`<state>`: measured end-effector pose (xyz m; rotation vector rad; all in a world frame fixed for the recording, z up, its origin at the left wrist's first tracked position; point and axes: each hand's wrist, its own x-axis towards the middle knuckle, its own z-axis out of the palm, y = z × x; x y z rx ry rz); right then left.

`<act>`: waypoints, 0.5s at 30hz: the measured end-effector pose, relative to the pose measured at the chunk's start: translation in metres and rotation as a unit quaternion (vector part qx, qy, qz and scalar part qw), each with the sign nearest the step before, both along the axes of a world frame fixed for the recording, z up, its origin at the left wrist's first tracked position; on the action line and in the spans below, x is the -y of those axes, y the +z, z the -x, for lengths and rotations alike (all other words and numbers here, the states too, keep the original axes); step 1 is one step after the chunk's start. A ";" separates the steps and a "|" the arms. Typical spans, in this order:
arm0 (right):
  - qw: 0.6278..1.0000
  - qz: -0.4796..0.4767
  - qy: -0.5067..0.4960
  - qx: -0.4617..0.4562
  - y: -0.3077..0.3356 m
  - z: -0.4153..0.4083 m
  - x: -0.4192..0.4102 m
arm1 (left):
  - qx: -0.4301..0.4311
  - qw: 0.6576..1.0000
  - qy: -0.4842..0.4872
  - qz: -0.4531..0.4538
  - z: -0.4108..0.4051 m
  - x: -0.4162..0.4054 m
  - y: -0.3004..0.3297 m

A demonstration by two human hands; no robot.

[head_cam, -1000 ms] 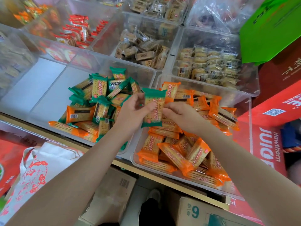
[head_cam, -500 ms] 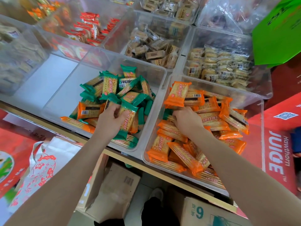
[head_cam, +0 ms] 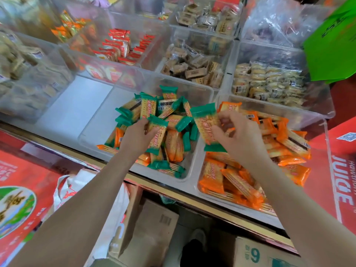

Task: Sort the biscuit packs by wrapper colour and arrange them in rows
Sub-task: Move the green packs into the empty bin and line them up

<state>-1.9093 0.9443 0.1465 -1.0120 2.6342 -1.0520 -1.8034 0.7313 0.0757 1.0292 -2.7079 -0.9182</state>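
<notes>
Two clear bins stand side by side at the shelf's front. The left bin holds a loose heap of green-wrapped biscuit packs with a few orange ones mixed in. The right bin is filled with orange-wrapped packs. My left hand rests on the green heap and holds one green pack. My right hand pinches another green pack, lifted over the wall between the two bins.
Behind stand more clear bins with red-wrapped, brown-wrapped and pale snack packs. A green bag hangs at the right. Red juice cartons flank the shelf; cardboard boxes sit on the floor below.
My right hand has come up out of the orange bin with a green pack and moved left toward the divider. My left hand stays on the green heap, holding a pack.
</notes>
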 end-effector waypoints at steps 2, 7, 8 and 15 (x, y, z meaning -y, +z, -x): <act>0.999 -0.008 0.029 0.033 -0.007 -0.009 0.028 | 0.017 1.000 0.012 0.014 -0.004 0.013 0.000; 0.987 -0.117 0.091 0.057 -0.042 -0.023 0.092 | 0.074 0.995 -0.067 0.010 -0.016 0.052 -0.005; 0.985 -0.136 0.095 0.057 -0.048 -0.023 0.102 | 0.090 0.990 -0.106 -0.001 -0.018 0.059 -0.006; 0.995 -0.071 -0.029 0.068 -0.065 -0.018 0.151 | 0.091 0.960 -0.259 0.054 -0.032 0.096 -0.002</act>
